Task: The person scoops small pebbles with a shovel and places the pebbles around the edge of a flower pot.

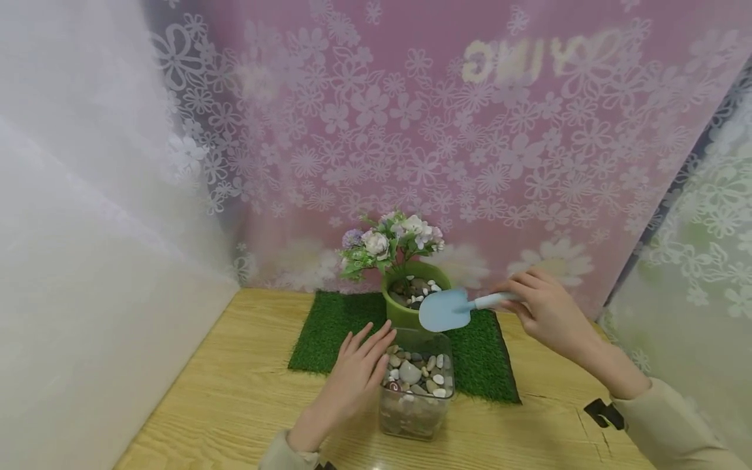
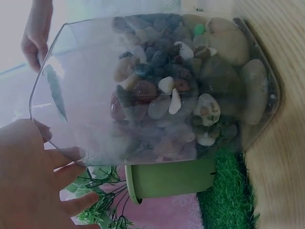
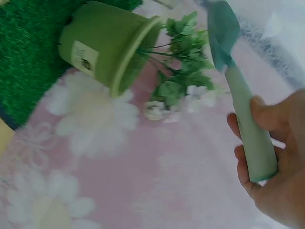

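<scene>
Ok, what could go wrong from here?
The shovel looks close to the green pot and could knock its rim. The left hand rests against the clear container with extended fingers, so the container might slide if the shovel pushes into the stones.

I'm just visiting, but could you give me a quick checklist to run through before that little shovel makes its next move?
1. Right hand grips the shovel: ok.
2. Stones available in the clear container: ok, plenty inside.
3. Green pot upright on the grass mat: ok.
4. Blade loaded, if the next move is to pour: not ok, no stones show on it.
5. Left hand steadying the container: cannot tell; it is at the rim, but pressure doesn't show.
</scene>
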Motion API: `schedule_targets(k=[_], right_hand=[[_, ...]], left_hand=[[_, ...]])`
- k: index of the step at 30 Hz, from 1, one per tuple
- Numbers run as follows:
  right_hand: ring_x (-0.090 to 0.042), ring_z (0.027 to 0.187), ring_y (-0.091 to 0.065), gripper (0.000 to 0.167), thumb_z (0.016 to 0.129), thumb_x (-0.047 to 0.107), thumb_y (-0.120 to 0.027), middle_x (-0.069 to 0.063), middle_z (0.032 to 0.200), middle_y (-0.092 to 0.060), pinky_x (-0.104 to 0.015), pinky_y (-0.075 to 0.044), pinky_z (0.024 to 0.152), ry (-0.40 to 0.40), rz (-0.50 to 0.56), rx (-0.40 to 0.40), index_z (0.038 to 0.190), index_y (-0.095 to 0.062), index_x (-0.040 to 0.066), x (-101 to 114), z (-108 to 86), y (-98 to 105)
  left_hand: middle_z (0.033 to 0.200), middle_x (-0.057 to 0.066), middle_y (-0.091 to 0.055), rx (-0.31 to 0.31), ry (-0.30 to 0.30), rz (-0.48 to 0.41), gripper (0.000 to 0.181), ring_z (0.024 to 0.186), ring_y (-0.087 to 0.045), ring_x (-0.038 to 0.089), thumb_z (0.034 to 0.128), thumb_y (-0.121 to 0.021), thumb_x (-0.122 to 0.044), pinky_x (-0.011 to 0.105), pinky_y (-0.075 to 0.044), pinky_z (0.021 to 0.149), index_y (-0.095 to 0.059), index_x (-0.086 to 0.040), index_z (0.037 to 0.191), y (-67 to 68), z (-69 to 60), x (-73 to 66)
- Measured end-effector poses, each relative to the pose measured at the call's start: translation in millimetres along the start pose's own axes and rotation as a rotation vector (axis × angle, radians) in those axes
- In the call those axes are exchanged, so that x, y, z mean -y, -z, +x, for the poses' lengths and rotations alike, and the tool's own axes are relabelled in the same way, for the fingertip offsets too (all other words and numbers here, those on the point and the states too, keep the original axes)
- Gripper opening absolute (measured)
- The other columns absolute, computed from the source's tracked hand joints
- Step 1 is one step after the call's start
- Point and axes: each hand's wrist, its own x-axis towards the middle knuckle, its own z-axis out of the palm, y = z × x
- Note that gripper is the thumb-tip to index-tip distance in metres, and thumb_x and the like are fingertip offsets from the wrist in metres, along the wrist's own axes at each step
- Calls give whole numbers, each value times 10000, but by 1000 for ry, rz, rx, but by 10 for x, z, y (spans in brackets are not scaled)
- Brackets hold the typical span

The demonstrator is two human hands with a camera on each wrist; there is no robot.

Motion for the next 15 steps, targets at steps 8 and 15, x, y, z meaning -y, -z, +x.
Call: schedule_targets(k=[8,15], right_hand=[[-163,795,-449,193,783,67,-771,17,884,-606,-337,-399,685,274,-68,94,964,-740,127,222,355,176],[-139,744,-379,164,798,108,-835,69,796,-552,-298,-303,670,289,-187,386,920,-762,189,414,709,261]], left_hand=[[1650,-56,-308,44,22,11,480,1526,-254,297,1102,-426,-261,674,-184,1173,-391,-226,1580,24,6,5],[1651,-41,-311,34,19,-12,479,1511,-284,316,1105,-412,-244,680,-189,1167,-388,-214,1582,-11,1,9]])
